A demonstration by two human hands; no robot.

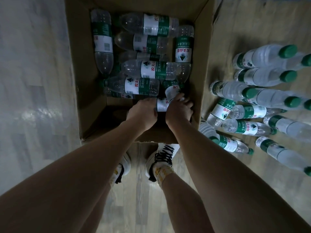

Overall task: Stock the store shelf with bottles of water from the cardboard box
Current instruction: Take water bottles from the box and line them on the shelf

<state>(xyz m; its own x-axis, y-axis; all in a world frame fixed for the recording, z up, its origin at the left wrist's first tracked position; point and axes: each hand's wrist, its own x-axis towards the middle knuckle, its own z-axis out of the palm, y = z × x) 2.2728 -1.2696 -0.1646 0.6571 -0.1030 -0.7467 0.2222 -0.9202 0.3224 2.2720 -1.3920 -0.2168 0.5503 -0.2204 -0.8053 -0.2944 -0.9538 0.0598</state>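
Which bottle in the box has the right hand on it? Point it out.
The tilted bottle at the cardboard box's near right corner, gripped by the right hand. The other loose bottles lie flat, and the left hand grips a separate one beside it.

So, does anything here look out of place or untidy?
Yes. Bottles on the floor right of the cardboard box are a mix of upright and toppled. The bottles in the box lie criss-crossed. Nothing looks spilled or broken.
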